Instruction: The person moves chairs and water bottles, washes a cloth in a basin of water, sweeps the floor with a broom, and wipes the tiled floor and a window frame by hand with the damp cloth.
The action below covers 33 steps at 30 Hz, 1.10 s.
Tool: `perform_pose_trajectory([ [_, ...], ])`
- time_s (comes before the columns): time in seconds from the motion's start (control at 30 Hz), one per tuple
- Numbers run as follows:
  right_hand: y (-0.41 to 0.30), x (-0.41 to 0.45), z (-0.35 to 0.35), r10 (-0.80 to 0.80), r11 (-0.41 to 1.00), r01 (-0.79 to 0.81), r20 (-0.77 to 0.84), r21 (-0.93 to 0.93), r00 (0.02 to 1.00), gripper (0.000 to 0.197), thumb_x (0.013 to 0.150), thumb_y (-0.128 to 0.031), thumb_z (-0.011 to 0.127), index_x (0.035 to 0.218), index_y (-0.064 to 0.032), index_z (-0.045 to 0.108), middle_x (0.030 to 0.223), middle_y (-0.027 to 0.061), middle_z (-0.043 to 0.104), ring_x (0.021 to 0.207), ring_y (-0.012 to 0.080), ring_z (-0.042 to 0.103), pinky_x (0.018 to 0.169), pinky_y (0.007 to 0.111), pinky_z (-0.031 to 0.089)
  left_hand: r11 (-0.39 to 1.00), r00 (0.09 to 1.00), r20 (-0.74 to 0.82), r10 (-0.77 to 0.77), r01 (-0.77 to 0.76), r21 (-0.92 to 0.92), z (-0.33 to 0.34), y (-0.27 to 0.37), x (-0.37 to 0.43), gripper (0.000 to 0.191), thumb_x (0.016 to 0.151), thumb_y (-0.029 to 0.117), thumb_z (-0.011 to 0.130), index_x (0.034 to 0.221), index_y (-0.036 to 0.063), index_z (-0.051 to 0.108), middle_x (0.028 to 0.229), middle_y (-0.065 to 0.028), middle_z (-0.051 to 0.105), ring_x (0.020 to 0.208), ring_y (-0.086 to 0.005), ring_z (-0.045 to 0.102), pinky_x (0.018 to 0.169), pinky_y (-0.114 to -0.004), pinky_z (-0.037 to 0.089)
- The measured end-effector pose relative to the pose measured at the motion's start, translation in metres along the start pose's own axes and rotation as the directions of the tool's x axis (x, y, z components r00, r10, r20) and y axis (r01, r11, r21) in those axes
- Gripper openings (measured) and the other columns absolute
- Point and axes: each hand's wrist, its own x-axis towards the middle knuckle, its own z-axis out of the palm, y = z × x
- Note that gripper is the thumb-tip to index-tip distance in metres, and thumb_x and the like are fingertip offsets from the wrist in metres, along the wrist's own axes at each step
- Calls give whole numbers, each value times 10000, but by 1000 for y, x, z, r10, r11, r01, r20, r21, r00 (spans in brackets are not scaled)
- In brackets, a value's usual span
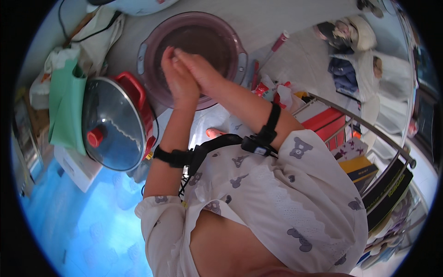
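Over a purple plastic basin [157, 88] with grey side handles, my left hand [180, 79] and my right hand [200, 67] are laid palm against palm. Their fingers are held together and point to the far side of the basin. No object shows in either hand, though the gap between the palms is hidden. The basin's dark interior looks as if it holds water, but its level cannot be made out. Black straps with small devices circle my left forearm [169, 157] and my right arm [270, 128].
A red electric pot [114, 128] with a glass lid stands at left, beside a green bag [65, 104]. Right of the basin lie a pink-handled tool [280, 41] and plastic packaging [273, 91]. A metal rack [367, 128] holding boxes is near my right side.
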Motion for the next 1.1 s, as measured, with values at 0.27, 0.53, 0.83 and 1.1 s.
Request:
perform_pose_trajectory([
  [0.27, -1, -2, 6, -163, 920, 120, -85, -373, 983, 396, 919, -359, 429, 1017, 2, 559, 931, 107, 601, 859, 145, 554, 744, 279, 429, 760, 874, 199, -443, 484, -433, -19, 5, 26, 508, 915, 395, 366, 1254, 22, 428, 1158, -103, 487, 1076, -194, 463, 929, -312, 360],
  [0.53, -41, -33, 11, 97, 949, -87, -17, 303, 995, 582, 920, -419, 377, 1383, -83, 269, 1361, 73, 371, 1227, 168, 357, 986, 302, 301, 968, 958, 285, -9, 80, -237, -3, 53, -5, 447, 888, 115, 340, 1319, -4, 360, 1319, -122, 415, 1211, -211, 395, 1006, -328, 302],
  [0.83, -30, -38, 32, -288, 943, 280, -19, -180, 958, 295, 925, -325, 449, 988, -52, 541, 956, 61, 552, 913, 128, 506, 804, 278, 404, 927, 928, 31, 371, -372, 49, -24, 24, 31, 422, 946, 246, 322, 1258, -29, 392, 1285, -176, 423, 1201, -281, 401, 1021, -348, 280],
  [1.1, -25, -28, 25, 26, 988, -21, -31, 151, 999, 401, 900, -370, 489, 982, 8, 595, 897, 78, 617, 824, 132, 565, 718, 275, 458, 993, 991, 92, 99, -93, -73, -13, 20, 2, 351, 971, 209, 283, 1247, 28, 403, 1231, -150, 457, 1121, -251, 464, 956, -333, 366],
])
